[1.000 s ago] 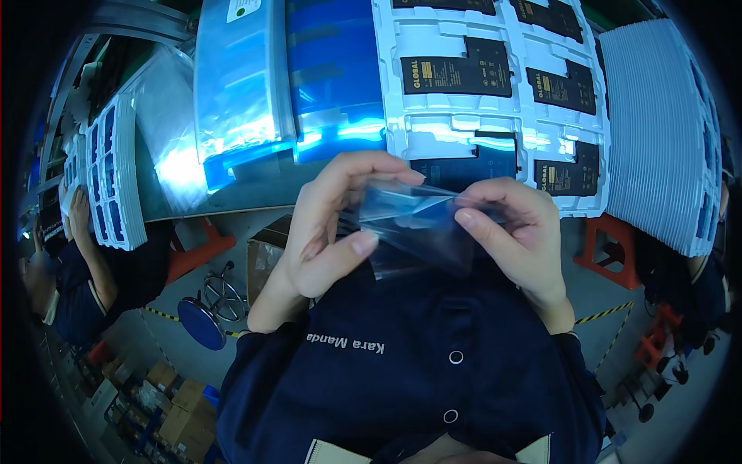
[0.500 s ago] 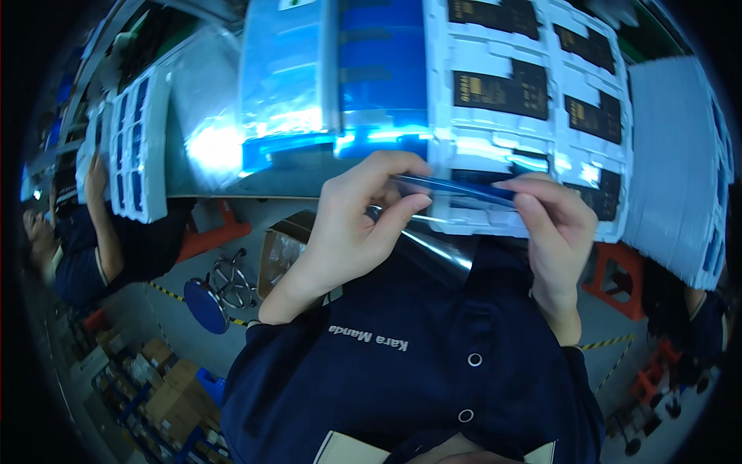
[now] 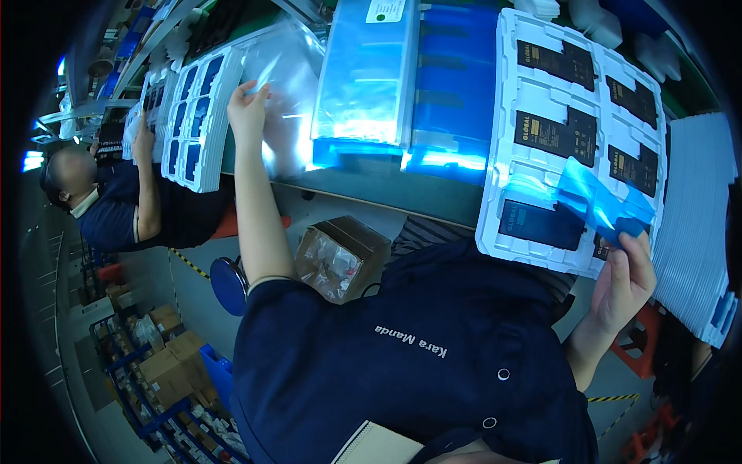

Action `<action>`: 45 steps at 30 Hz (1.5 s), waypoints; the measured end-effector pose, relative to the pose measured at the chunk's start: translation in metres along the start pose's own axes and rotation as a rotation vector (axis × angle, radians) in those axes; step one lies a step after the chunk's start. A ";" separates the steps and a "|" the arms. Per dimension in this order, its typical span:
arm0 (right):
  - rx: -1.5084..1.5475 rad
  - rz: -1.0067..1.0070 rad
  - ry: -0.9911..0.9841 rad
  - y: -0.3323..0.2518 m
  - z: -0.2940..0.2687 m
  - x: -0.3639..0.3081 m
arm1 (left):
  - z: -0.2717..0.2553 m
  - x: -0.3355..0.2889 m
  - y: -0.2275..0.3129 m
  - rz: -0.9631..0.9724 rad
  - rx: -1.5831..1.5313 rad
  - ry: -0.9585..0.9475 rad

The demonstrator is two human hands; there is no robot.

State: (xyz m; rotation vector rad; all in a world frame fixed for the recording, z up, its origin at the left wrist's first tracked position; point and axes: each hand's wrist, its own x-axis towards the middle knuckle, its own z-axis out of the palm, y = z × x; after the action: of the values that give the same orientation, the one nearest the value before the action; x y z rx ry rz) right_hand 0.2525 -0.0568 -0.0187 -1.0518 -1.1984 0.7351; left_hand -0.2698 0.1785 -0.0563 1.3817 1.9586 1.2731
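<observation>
- Right hand [image 3: 627, 280] closed on a crumpled strip of translucent blue film [image 3: 595, 197], glossy and creased, held over the lower right corner of a white moulded tray [image 3: 533, 174].
- White moulded tray: thin, rigid plastic with rectangular pockets in two columns; flat black rectangular packs [image 3: 555, 138] with small gold markings lying in most pockets, one plain dark slab [image 3: 541, 224] in the lower left pocket beside the film.
- Left hand [image 3: 247, 108] stretched far out to the left, fingers pinched on the edge of a clear, shiny plastic bag [image 3: 290, 85] lying flat on the green tabletop [image 3: 402, 197].
- Hands well apart, each clamped on its own piece of plastic.
- Between them, two blue-tinted glossy bags [image 3: 410, 85] side by side, a small white label [image 3: 385, 9] at the top of the left one.
- Far left, a second white tray [image 3: 195, 116] with blue-tinted pockets, stacked.
- Far right, a stack of white ribbed sheets [image 3: 696, 201].
- Below the tabletop edge, an open brown cardboard box [image 3: 344, 255] holding crumpled clear plastic.
- At the left rim, another person's arm [image 3: 143, 178] resting at the tabletop.
</observation>
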 end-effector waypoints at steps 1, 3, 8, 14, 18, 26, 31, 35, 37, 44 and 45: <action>-0.058 0.037 0.021 -0.002 -0.006 0.000 | 0.000 0.014 -0.009 -0.005 0.044 0.023; -0.024 0.089 0.003 -0.004 -0.022 -0.003 | 0.000 0.042 -0.020 0.020 0.098 0.030; -0.095 0.139 0.213 -0.011 -0.043 -0.006 | 0.001 0.083 -0.011 0.353 0.777 0.175; -0.207 0.213 0.283 -0.021 -0.089 -0.003 | 0.083 -0.087 0.131 0.746 0.611 -0.234; -0.258 0.081 0.146 -0.018 -0.108 0.000 | 0.137 -0.235 0.205 0.918 0.264 -0.803; -0.074 0.317 0.173 -0.017 -0.100 -0.003 | 0.176 -0.295 0.218 1.067 0.315 -0.994; -0.095 0.339 0.152 -0.010 -0.094 -0.004 | 0.177 -0.295 0.217 1.083 0.371 -0.985; -0.104 0.374 0.133 -0.010 -0.096 -0.003 | 0.178 -0.296 0.218 1.083 0.385 -0.984; -0.104 0.386 0.123 -0.009 -0.097 -0.001 | 0.178 -0.297 0.219 1.085 0.386 -0.983; -0.107 0.409 0.116 -0.009 -0.096 0.000 | 0.179 -0.297 0.217 1.080 0.362 -0.975; -0.102 0.405 0.115 -0.010 -0.096 0.000 | 0.179 -0.297 0.218 1.081 0.364 -0.977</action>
State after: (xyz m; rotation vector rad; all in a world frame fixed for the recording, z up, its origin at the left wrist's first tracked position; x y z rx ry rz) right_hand 0.3443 -0.0841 -0.0121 -1.4259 -0.9404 0.9168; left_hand 0.0991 0.0084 -0.0039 2.7095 0.7221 0.2908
